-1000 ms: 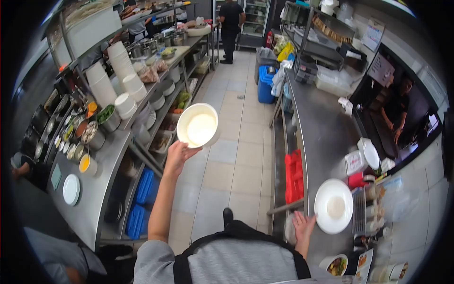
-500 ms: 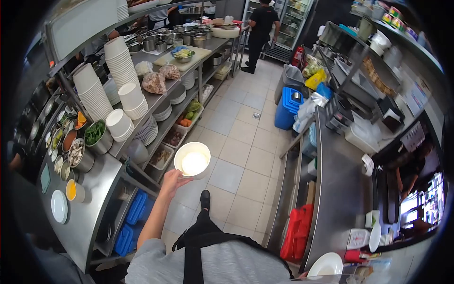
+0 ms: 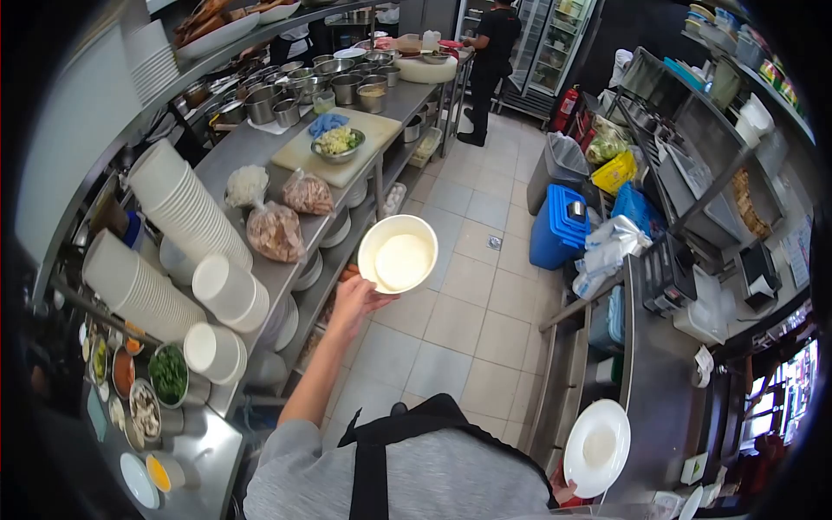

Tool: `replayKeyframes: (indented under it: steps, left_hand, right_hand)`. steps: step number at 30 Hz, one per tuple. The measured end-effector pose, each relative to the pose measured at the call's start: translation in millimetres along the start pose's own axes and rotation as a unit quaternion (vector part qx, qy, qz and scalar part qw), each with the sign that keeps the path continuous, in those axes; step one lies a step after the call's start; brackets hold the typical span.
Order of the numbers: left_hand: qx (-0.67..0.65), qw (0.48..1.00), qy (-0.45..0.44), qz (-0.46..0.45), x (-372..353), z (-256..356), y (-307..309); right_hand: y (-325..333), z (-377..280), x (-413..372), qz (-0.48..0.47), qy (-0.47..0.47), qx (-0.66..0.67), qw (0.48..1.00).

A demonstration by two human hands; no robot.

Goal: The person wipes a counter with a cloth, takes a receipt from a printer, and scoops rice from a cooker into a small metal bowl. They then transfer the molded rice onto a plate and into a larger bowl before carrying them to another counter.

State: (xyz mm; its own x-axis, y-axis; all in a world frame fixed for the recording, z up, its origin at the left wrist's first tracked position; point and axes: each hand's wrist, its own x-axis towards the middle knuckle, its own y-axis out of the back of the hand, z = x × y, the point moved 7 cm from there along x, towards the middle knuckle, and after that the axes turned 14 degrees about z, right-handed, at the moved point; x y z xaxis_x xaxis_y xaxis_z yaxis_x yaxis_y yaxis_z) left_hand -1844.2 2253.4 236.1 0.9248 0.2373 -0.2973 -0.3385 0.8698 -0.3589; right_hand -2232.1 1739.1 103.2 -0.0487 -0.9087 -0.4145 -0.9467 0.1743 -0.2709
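My left hand (image 3: 357, 302) grips the rim of a round white tub (image 3: 398, 254), which is tilted so its inside faces me; something pale lies at its bottom, or it is only the bare base, I cannot tell. At the lower right, my right hand (image 3: 565, 490) holds a white plate (image 3: 598, 448) by its lower left edge, with most of the fingers hidden behind the plate. The tub hangs over the floor beside the left counter, and the plate is beside the right counter.
The left counter (image 3: 251, 156) bears stacked white tubs (image 3: 182, 204), bagged food (image 3: 276, 232) and a metal bowl of chopped vegetables (image 3: 338, 146). A blue bin (image 3: 559, 227) stands right of the aisle (image 3: 459, 299). Farther back, a person in black (image 3: 496, 52) stands at the counter.
The view has moved forward along the aisle. The tub in my left hand sits farther right and higher. My right hand and its plate have come further into view.
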Motion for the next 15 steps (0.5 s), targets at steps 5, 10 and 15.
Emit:
replayKeyframes:
  steps: [5, 10, 15]
  left_hand:
    - [-0.062, 0.998, -0.006, -0.032, 84, 20, -36]
    - [-0.063, 0.997, -0.033, 0.037, 148, 53, -39]
    - [-0.059, 0.982, -0.093, 0.153, 199, 95, -18]
  right_hand:
    - [-156, 70, -8, -0.095, -0.015, -0.064, 0.993]
    - [-335, 133, -29, -0.152, -0.009, -0.15, 0.977]
    - [-540, 182, -118, -0.294, -0.064, -0.167, 0.939]
